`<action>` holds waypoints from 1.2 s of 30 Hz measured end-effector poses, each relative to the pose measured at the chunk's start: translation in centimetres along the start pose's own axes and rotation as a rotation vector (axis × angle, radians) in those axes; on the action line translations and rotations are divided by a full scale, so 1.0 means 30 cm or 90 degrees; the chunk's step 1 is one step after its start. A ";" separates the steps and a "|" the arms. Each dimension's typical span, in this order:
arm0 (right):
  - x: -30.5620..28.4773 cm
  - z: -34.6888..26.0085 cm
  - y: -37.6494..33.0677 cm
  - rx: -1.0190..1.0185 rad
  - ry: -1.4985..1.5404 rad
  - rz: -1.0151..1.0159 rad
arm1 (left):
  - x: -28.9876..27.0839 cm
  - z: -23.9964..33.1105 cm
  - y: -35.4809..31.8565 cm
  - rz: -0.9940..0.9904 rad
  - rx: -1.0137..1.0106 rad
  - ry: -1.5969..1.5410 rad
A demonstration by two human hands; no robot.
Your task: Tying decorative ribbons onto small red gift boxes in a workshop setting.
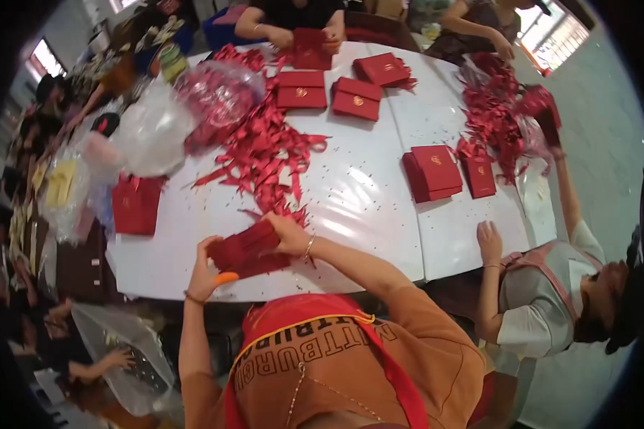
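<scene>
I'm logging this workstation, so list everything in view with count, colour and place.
Table: one, white, centre
Ribbon piles: two, red, left-centre and right of table
Packets on table: several, dark red, far, right and left
Plastic bags: several, mostly clear, left
Container: one, greenish, far left
Co-workers: three at table, mixed clothing, far and right; others left
Held packet: at least one, dark red, near edge
Apron: one, red, wearer's chest
Thumb cover: one, orange, left thumb
Left hand: one, packet's left side
Right hand: one, packet's right side

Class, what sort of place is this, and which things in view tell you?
Probably a hand-assembly workshop: people are gathered around a white table, with several red pouches and a heap of red ribbons on it.
</scene>
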State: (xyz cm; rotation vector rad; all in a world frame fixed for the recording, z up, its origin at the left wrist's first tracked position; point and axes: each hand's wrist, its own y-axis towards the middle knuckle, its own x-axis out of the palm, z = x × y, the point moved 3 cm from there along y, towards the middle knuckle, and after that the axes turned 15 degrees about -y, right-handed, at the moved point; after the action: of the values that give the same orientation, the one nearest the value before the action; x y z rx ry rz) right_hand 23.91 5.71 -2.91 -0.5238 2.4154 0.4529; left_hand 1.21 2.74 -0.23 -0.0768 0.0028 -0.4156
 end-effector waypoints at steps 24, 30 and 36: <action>-0.084 -0.120 -0.254 0.014 -0.240 0.332 | 0.165 0.116 0.141 -0.036 0.143 0.645; 0.004 0.041 -0.344 0.392 0.155 0.029 | 0.119 0.194 0.127 0.062 0.006 0.435; -0.088 -0.087 -0.257 0.229 0.498 -0.116 | 0.106 0.178 0.052 0.063 -0.013 0.221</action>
State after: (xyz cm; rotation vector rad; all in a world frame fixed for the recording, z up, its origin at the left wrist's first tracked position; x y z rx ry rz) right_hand 28.16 -1.39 -0.75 -0.8602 3.0383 -0.3370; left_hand 4.85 3.28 5.03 -0.0232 0.3510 -0.3262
